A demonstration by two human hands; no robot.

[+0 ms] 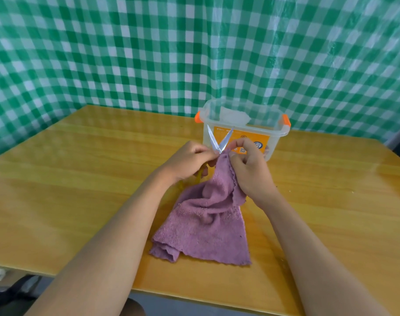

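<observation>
A pair of scissors (219, 140) with silver blades spread in a V points up and away, its yellow handles showing below my left hand (189, 160), which grips it. A purple towel (205, 220) is lifted at its top edge and drapes down onto the wooden table (80, 179). My right hand (249, 165) pinches the towel's top edge right at the base of the blades. The pivot of the scissors is hidden between my fingers and the cloth.
A clear plastic box (244, 131) with orange latches and an orange label stands just behind my hands, something white inside it. A green-and-white checked sheet (148, 53) hangs behind the table. The table's near edge runs across the bottom.
</observation>
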